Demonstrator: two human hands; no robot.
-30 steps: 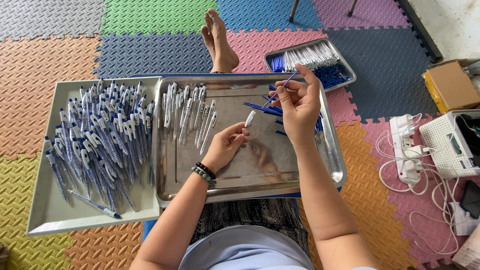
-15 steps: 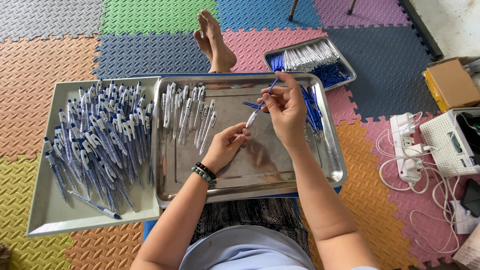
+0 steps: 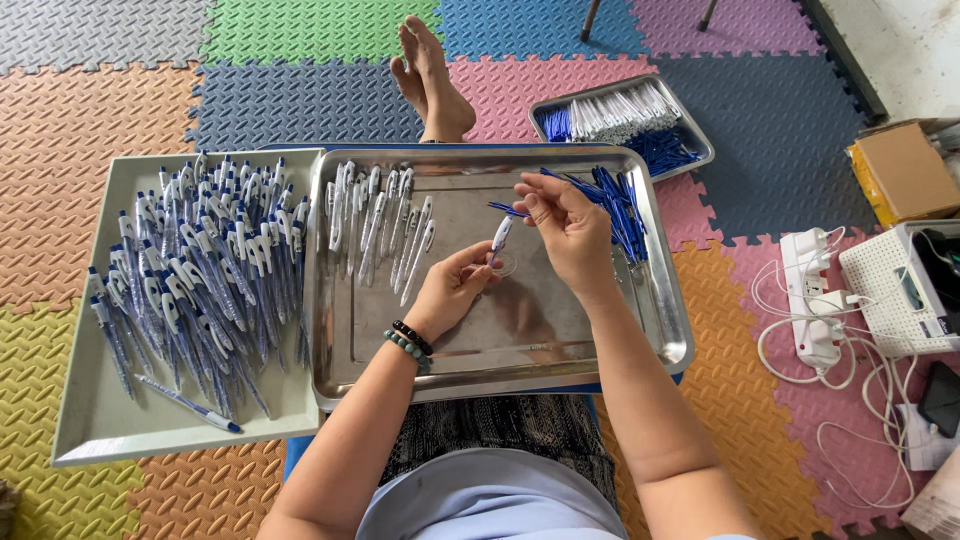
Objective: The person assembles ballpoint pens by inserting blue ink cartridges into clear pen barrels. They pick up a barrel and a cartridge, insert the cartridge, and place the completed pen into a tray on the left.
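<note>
Over the steel tray: both hands meet above its middle, working one pen.
Pen barrel (image 3: 501, 235): white and clear, short, tilted; its lower end is pinched in the left hand (image 3: 452, 290), above the tray (image 3: 500, 350) and clear of its floor.
Refill (image 3: 512, 211): thin, blue, pinched in the right hand (image 3: 565, 225) fingertips, its near end at the barrel's top.
Left hand: fingers curled, thumb and forefinger closed on the barrel; bead bracelets at the wrist.
Right hand: fingers bunched together on the refill.
Tray contents: a row of white barrels (image 3: 380, 225) at far left, a heap of blue refills (image 3: 615, 205) at far right.
Left tray (image 3: 100, 440): pale, square, touching the steel one, piled with finished blue-and-white pens (image 3: 190, 270).
Far tray (image 3: 620, 120): small, on the mat, holding white tubes and blue parts.
Box (image 3: 905, 170): brown cardboard, far right on the mat.
Power strip (image 3: 815, 290): white, with cables, beside a white perforated case (image 3: 890, 290).
</note>
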